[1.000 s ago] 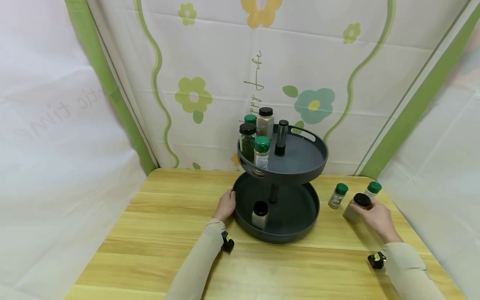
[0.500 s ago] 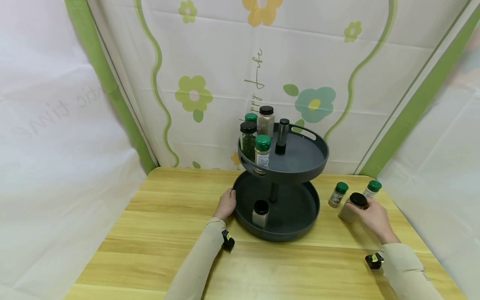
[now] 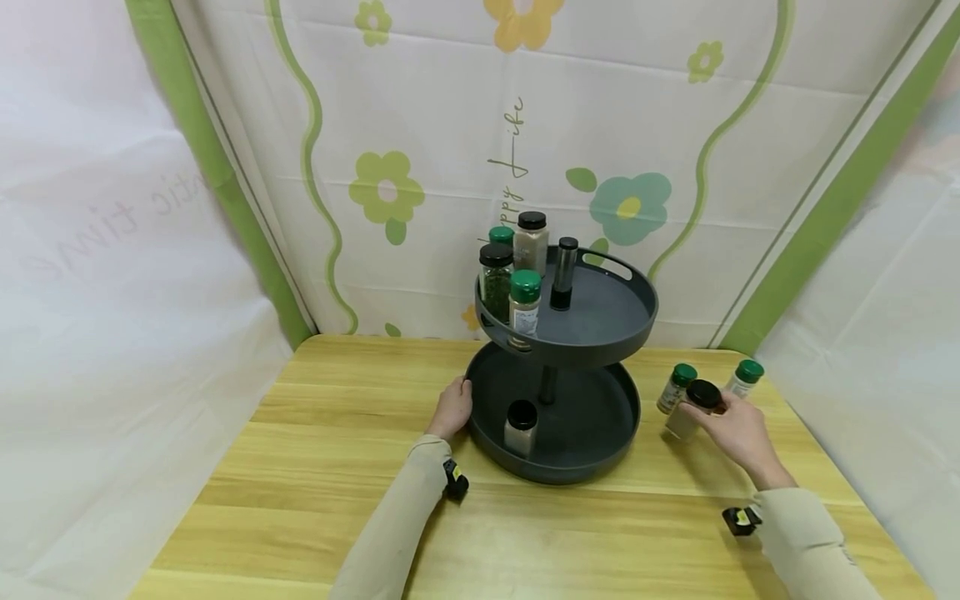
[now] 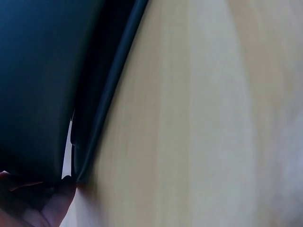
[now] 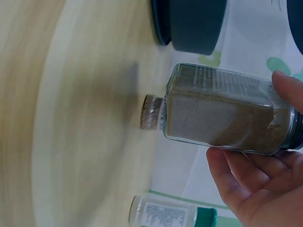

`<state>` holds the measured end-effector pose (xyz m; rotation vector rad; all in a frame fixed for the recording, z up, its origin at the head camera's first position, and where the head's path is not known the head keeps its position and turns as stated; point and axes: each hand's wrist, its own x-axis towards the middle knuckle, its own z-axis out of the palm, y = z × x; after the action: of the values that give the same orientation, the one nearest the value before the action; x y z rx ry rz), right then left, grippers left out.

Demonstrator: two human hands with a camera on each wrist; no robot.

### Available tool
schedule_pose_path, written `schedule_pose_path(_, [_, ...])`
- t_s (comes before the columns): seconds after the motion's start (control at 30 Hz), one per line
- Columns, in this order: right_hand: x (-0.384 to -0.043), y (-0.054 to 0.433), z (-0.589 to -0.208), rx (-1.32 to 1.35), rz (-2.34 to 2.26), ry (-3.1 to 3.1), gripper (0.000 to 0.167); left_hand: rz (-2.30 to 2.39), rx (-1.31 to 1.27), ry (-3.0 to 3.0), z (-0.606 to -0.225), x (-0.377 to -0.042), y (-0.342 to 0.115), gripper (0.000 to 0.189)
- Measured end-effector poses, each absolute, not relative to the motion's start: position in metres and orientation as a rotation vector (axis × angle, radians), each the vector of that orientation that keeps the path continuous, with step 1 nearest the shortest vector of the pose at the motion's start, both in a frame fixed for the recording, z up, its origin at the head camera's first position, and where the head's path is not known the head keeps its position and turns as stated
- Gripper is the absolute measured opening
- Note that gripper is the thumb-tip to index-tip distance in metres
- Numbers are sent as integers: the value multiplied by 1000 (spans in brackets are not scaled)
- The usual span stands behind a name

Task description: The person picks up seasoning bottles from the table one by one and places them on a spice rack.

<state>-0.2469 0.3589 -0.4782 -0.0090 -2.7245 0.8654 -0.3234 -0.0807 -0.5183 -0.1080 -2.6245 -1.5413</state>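
Brown-filled jar (image 5: 218,109), long axis near upright, clamped between thumb and fingers of nearer right hand (image 3: 742,433), at that hand's 10 o'clock; lower tray (image 3: 592,429) at jar's 9 o'clock, left hand (image 3: 453,408) gripping tray's 9-o'clock edge.

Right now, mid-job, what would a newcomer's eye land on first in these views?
First, the dark two-tier tray standing on the wooden table, four capped jars gathered on the left of its upper tier and one small jar toward the front of its lower tier. Next, the black-lidded jar in the right hand, out to the tray's right, with two green-capped bottles close by.
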Motion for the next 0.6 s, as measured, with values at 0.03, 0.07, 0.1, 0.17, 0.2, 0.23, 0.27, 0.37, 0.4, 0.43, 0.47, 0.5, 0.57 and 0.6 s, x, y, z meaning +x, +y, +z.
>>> schedule_pose_path(0.03, [-246, 358, -477, 2, 873, -2723, 58, -1537, -112, -2624, -518, -323, -81, 40])
schedule_pose_path(0.07, [-246, 356, -476, 6, 878, -2718, 59, -1533, -115, -2623, -517, -323, -80, 40])
schedule_pose_path(0.1, [-246, 355, -475, 16, 885, -2710, 60, -1528, -119, -2622, -517, -323, -80, 40])
schedule_pose_path(0.17, [-245, 353, -473, 30, 896, -2697, 60, -1521, -124, -2622, -517, -323, -80, 39])
schedule_pose_path(0.2, [-245, 352, -472, 37, 898, -2688, 60, -1518, -122, -2623, -516, -323, -80, 39])
schedule_pose_path(0.23, [-244, 350, -471, 46, 902, -2680, 59, -1514, -123, -2625, -516, -323, -81, 39])
schedule_pose_path(0.27, [-244, 348, -470, 51, 904, -2671, 58, -1512, -121, -2625, -517, -324, -81, 39])
schedule_pose_path(0.37, [-242, 343, -465, 79, 918, -2652, 56, -1512, -112, -2631, -518, -324, -81, 39])
schedule_pose_path(0.4, [-241, 342, -464, 85, 924, -2644, 55, -1513, -111, -2634, -518, -325, -81, 39])
schedule_pose_path(0.43, [-241, 340, -463, 93, 929, -2640, 55, -1515, -114, -2636, -519, -325, -81, 39])
schedule_pose_path(0.47, [-241, 338, -462, 100, 942, -2637, 55, -1520, -113, -2638, -519, -326, -81, 39])
schedule_pose_path(0.5, [-240, 336, -461, 108, 956, -2636, 55, -1522, -113, -2641, -520, -326, -81, 39])
schedule_pose_path(0.57, [-240, 332, -459, 121, 974, -2636, 54, -1520, -118, -2643, -520, -326, -82, 39])
schedule_pose_path(0.6, [-240, 330, -458, 129, 985, -2638, 54, -1520, -120, -2645, -520, -327, -82, 39])
